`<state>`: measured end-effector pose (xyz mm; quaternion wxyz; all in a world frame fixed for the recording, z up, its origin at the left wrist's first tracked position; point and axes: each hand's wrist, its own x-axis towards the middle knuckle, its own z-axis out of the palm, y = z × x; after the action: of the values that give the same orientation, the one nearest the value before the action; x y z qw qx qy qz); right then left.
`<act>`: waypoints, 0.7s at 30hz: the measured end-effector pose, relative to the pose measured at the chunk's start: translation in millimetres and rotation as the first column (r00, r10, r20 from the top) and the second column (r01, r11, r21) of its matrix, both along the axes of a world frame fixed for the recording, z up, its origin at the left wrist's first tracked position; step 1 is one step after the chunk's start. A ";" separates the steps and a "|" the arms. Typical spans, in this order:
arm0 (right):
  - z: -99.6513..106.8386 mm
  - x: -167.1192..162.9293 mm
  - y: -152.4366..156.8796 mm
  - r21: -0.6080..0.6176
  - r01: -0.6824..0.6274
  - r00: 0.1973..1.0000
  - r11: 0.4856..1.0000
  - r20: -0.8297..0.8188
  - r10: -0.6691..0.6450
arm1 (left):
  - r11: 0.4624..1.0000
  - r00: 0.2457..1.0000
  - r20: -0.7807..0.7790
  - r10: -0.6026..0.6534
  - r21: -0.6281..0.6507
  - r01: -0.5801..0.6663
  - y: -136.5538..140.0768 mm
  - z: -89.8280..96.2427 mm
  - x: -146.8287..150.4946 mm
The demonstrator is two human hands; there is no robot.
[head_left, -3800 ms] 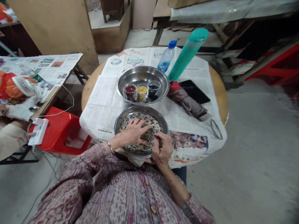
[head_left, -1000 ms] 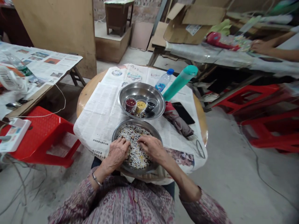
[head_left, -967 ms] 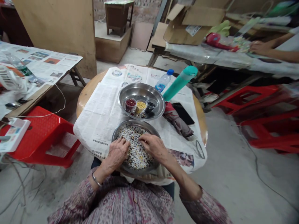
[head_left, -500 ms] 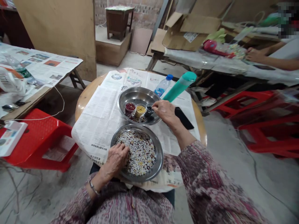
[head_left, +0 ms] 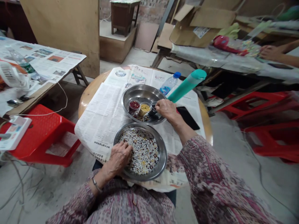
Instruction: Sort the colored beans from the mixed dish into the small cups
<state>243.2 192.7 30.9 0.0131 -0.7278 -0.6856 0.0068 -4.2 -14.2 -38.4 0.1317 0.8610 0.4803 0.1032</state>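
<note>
Two round metal bowls stand on a newspaper-covered round table. The near bowl holds a mix of small white, dark red, yellow and black pieces, like beans or grains. My left hand rests over its left side, fingers curled down and drawn together, tips hidden. In the far bowl are three small clear cups: one with red pieces, one with yellow pieces, one with black pieces. My right hand is at the black cup, thumb and fingers pinched; what they hold is too small to see.
Behind the bowls are a blue-capped bottle and a green tube; a black phone lies at right. Red stools flank the table. At the right workbench, another person's hands are near a cardboard box.
The whole scene has shifted slightly right in view as the camera turned. My left hand stays over the mixed pieces and my right hand stays at the black cup, still pinched.
</note>
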 end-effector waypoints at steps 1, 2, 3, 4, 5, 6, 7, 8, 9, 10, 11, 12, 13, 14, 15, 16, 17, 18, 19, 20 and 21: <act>0.7 0.9 -2.3 0.035 -0.009 1.000 0.999 -0.025 0.010 | 1.000 1.000 -0.002 0.002 -0.002 -0.002 0.0 0.1 0.2; 2.0 1.7 -6.4 0.083 -0.018 0.998 0.996 -0.057 0.022 | 1.000 1.000 0.001 0.003 0.000 -0.003 0.1 0.2 0.3; 3.5 2.3 -12.9 0.138 -0.026 0.995 0.990 -0.094 0.040 | 1.000 1.000 0.007 0.003 0.004 -0.003 0.1 0.4 0.3; 5.0 2.5 -22.2 0.193 -0.041 0.989 0.980 -0.135 0.068 | 1.000 1.000 0.018 0.003 0.011 -0.003 0.0 0.5 0.1; 6.0 1.8 -34.6 0.239 -0.063 0.978 0.969 -0.178 0.107 | 1.000 1.000 0.031 0.003 0.019 -0.004 -0.1 0.8 -0.1; 6.0 0.3 -50.1 0.271 -0.105 0.961 0.957 -0.219 0.168 | 1.000 0.999 0.045 0.003 0.027 -0.004 -0.2 1.2 -0.3; 4.7 -2.5 -68.6 0.280 -0.167 0.936 0.945 -0.256 0.241 | 0.999 0.998 0.058 0.002 0.035 -0.004 -0.4 1.7 -0.6; 1.8 -6.6 -89.6 0.261 -0.238 0.905 0.936 -0.291 0.311 | 0.999 0.998 0.065 0.001 0.041 -0.004 -0.6 2.4 -0.7; -2.9 -11.9 -112.4 0.216 -0.334 0.861 0.918 -0.327 0.390 | 0.999 0.998 0.068 0.002 0.048 -0.006 -0.8 3.0 -0.8; -9.3 -18.4 -136.0 0.165 -0.445 0.801 0.880 -0.366 0.474 | 0.998 0.998 0.068 0.004 0.055 -0.008 -0.9 3.7 -0.7; -17.2 -25.8 -159.3 0.129 -0.540 0.741 0.831 -0.394 0.543 | 0.998 0.998 0.066 0.007 0.059 -0.011 -1.1 4.4 -0.6; -26.2 -33.7 -181.1 0.104 -0.613 0.695 0.783 -0.402 0.597 | 0.998 0.998 0.065 0.013 0.062 -0.017 -1.2 5.0 -0.4; -35.7 -41.7 -200.3 0.072 -0.674 0.657 0.735 -0.397 0.641 | 0.998 0.998 0.065 0.020 0.062 -0.024 -1.3 5.4 -0.2; -45.0 -49.1 -215.8 0.045 -0.720 0.628 0.693 -0.384 0.677 | 0.998 0.997 0.066 0.030 0.061 -0.034 -1.3 5.8 0.0; -53.6 -55.5 -226.8 0.027 -0.753 0.603 0.658 -0.371 0.706 | 0.997 0.997 0.068 0.037 0.058 -0.041 -1.3 6.1 0.0; -60.9 -60.5 -233.0 0.015 -0.771 0.591 0.636 -0.356 0.724 | 0.997 0.997 0.071 0.044 0.054 -0.048 -1.2 6.3 0.0; -66.5 -63.6 -234.3 0.016 -0.777 0.589 0.630 -0.336 0.735 | 0.997 0.996 0.074 0.049 0.052 -0.052 -1.1 6.5 -0.1; -70.4 -64.7 -231.2 0.023 -0.766 0.605 0.642 -0.312 0.733 | 0.997 0.996 0.077 0.048 0.051 -0.052 -1.0 6.7 -0.3; -72.6 -64.1 -224.5 0.034 -0.743 0.634 0.669 -0.287 0.718 | 0.997 0.996 0.081 0.045 0.053 -0.049 -0.8 7.0 -0.6; -73.3 -61.9 -215.1 0.047 -0.704 0.677 0.709 -0.260 0.689 | 0.997 0.996 0.084 0.042 0.055 -0.047 -0.6 7.3 -0.7; -73.0 -58.7 -204.4 0.064 -0.648 0.729 0.759 -0.236 0.642 | 0.997 0.995 0.086 0.041 0.057 -0.046 -0.5 7.6 -0.8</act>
<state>184.5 -11.7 -42.1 0.0856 -0.4381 -0.8883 0.1080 -5.0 -14.6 -30.8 0.1243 0.8487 0.4896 0.1566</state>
